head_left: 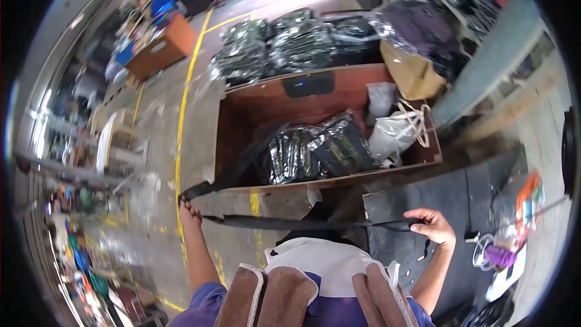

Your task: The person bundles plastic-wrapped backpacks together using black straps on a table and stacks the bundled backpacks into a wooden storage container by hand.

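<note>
A long black strap (290, 223) stretches across in front of my body, with a slight sag. My left hand (190, 212) is closed around it at the left, where a blurred dark length also runs up towards the brown bin (254, 91). At the other end my right hand (434, 229) pinches the strap between thumb and fingers, its index finger pointing left. Inside the bin, beyond the strap, lie dark items in shiny clear plastic (293, 154) and a white plastic bag (393, 136).
More plastic-wrapped dark packs (299, 42) are piled behind the bin. To the right are a black-covered table (442, 206), a purple item (501, 257) and a grey post (493, 63). A yellow floor line (183, 109) runs along the left, past an orange-brown crate (160, 51).
</note>
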A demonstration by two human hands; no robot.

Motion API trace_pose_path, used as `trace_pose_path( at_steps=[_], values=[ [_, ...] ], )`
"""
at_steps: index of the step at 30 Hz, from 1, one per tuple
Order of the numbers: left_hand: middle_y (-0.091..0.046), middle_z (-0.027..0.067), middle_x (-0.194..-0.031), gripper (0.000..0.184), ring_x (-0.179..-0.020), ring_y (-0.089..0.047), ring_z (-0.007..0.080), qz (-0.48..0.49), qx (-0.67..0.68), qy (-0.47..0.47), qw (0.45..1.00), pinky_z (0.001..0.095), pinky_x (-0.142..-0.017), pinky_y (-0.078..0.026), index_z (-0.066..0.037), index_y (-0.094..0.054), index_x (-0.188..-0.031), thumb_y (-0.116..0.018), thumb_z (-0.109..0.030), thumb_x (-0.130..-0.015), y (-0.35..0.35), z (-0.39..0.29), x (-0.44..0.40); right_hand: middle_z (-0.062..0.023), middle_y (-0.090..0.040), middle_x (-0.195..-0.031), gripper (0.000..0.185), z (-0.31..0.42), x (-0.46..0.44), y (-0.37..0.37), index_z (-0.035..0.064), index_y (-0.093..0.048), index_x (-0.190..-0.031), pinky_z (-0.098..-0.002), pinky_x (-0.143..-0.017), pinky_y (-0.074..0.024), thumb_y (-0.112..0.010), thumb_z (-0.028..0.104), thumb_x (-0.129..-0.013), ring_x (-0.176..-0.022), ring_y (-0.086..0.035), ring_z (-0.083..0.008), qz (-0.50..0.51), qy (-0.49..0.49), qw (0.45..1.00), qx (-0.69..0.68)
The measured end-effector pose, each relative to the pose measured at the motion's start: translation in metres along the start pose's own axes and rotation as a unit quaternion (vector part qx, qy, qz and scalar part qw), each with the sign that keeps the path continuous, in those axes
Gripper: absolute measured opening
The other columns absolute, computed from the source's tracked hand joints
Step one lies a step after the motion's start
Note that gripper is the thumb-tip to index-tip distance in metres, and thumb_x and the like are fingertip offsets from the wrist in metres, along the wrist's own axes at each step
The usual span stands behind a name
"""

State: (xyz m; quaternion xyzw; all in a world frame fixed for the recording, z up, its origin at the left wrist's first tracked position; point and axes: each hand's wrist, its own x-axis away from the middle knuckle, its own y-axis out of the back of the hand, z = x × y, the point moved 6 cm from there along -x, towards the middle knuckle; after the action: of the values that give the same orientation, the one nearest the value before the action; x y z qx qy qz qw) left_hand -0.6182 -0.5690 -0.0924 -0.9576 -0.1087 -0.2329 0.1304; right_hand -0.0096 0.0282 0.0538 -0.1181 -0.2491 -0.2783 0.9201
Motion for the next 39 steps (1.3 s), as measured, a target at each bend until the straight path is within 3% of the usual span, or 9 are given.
trace_pose_path(
  at_steps=[6,9,11,14,21,25,29,36,39],
  values=[
    [-0.068,0.0103,-0.108,0.041,-0.095,-0.067,0.0260,-0.321,-0.136,-0.010,0.937,0.0450,-0.082,-0.054,0.000,-0.068,-0.120,-0.059,-0.031,-0.095,0.281,0.097,0.089,-0.0156,-0.075,-0.083,0.028,-0.024,-0.091,-0.022,0.0049,-0.080,-0.103,-0.0392,-0.076,-0.0550,-0.077,0.028,-0.087,-0.080,-0.073,-0.0271,-0.020,-0.087,0.908,0.409],
    [-0.067,0.0162,-0.104,0.045,-0.092,-0.066,0.0285,-0.173,-0.388,0.188,0.885,0.0445,-0.079,-0.054,-0.001,-0.070,-0.118,-0.063,-0.036,-0.091,0.303,0.137,0.125,-0.0171,-0.075,-0.093,0.022,-0.030,-0.125,-0.031,0.0041,-0.078,-0.094,-0.0474,-0.079,-0.0552,-0.078,0.025,-0.086,-0.091,-0.071,-0.0418,-0.133,0.056,0.845,0.514],
    [-0.068,0.0185,-0.104,0.052,-0.086,-0.068,0.0304,-0.007,-0.619,0.358,0.699,0.0464,-0.078,-0.055,-0.002,-0.071,-0.116,-0.070,-0.047,-0.088,0.281,0.182,0.130,-0.0160,-0.075,-0.094,0.019,-0.045,-0.155,-0.041,0.0047,-0.077,-0.094,-0.0470,-0.081,-0.0544,-0.077,0.023,-0.087,-0.092,-0.071,-0.0402,-0.159,0.107,0.854,0.483],
    [-0.077,0.0157,-0.101,0.053,-0.097,-0.074,0.0371,0.117,-0.862,0.233,0.436,0.0493,-0.085,-0.057,-0.005,-0.076,-0.110,-0.071,-0.054,-0.090,0.188,0.188,0.094,-0.0131,-0.072,-0.091,0.015,-0.058,-0.177,-0.057,0.0041,-0.076,-0.095,-0.0458,-0.082,-0.0502,-0.074,0.018,-0.089,-0.087,-0.068,-0.0346,-0.213,0.207,0.823,0.485],
    [-0.073,0.0222,-0.109,0.036,-0.104,-0.069,0.0425,0.437,-0.715,-0.254,0.482,0.0523,-0.087,-0.056,-0.007,-0.071,-0.111,-0.068,-0.036,-0.090,-0.207,0.208,0.038,-0.0099,-0.068,-0.092,0.012,-0.097,-0.202,-0.067,0.0098,-0.074,-0.089,-0.0474,-0.096,-0.0423,-0.074,0.021,-0.086,-0.094,-0.062,-0.0331,-0.343,0.149,0.774,0.511],
    [-0.074,0.0182,-0.117,0.031,-0.111,-0.071,0.0335,0.549,-0.796,-0.188,0.170,0.0476,-0.088,-0.058,-0.012,-0.073,-0.115,-0.062,-0.029,-0.092,-0.328,0.333,-0.035,-0.0077,-0.069,-0.090,0.012,-0.094,-0.229,-0.070,0.0115,-0.074,-0.086,-0.0448,-0.095,-0.0399,-0.073,0.023,-0.085,-0.092,-0.064,-0.0292,-0.369,0.111,0.755,0.531],
    [-0.078,0.0113,-0.104,0.031,-0.095,-0.077,0.0273,0.624,-0.700,-0.345,0.027,0.0447,-0.081,-0.061,-0.009,-0.073,-0.114,-0.054,-0.028,-0.099,-0.386,0.441,-0.076,-0.0058,-0.068,-0.084,0.009,-0.086,-0.241,-0.064,0.0100,-0.072,-0.085,-0.0440,-0.091,-0.0383,-0.073,0.019,-0.084,-0.083,-0.062,-0.0278,-0.363,0.080,0.770,0.519],
    [-0.069,0.0232,-0.125,0.055,-0.118,-0.065,0.0437,0.503,-0.732,-0.018,0.460,0.0488,-0.102,-0.052,-0.005,-0.058,-0.139,-0.070,-0.033,-0.093,-0.434,0.653,-0.155,-0.0061,-0.065,-0.080,0.010,-0.099,-0.252,-0.051,0.0091,-0.072,-0.082,-0.0432,-0.090,-0.0388,-0.075,0.014,-0.074,-0.076,-0.060,-0.0272,-0.377,0.016,0.784,0.493],
    [-0.057,0.0284,-0.141,0.079,-0.133,-0.056,0.0410,0.492,-0.770,-0.079,0.398,0.0469,-0.112,-0.046,0.004,-0.045,-0.148,-0.078,-0.036,-0.088,-0.501,0.666,-0.128,-0.0060,-0.064,-0.077,0.015,-0.104,-0.255,-0.045,0.0091,-0.074,-0.082,-0.0416,-0.088,-0.0390,-0.074,0.014,-0.068,-0.075,-0.060,-0.0258,-0.366,-0.011,0.792,0.489]
  ],
)
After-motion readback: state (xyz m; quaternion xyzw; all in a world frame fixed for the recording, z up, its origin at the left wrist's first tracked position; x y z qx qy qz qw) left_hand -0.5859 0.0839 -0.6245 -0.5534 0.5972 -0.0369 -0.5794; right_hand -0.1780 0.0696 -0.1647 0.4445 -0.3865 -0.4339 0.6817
